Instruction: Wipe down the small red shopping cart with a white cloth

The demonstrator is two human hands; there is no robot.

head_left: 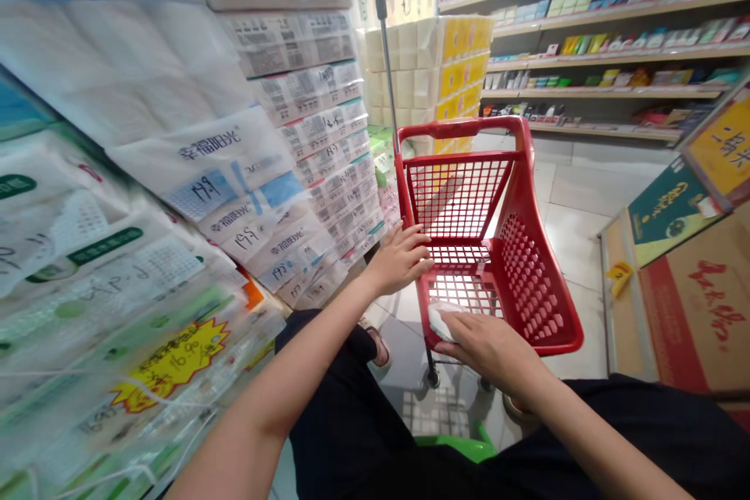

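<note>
A red plastic shopping basket (530, 266) on wheels stands on the tiled floor in front of me, with nothing visible inside it. My left hand (401, 256) grips the basket's left rim, fingers curled over the edge. My right hand (489, 344) presses a white cloth (441, 319) against the near rim of the basket, fingers closed over it.
Stacked packs of tissue paper (234, 172) wall in the left side. Cardboard boxes (685, 305) stand at the right. Shelves of packaged goods (591, 39) run along the back. A metal pole (383, 39) rises behind the basket. Something green (462, 447) shows beneath me.
</note>
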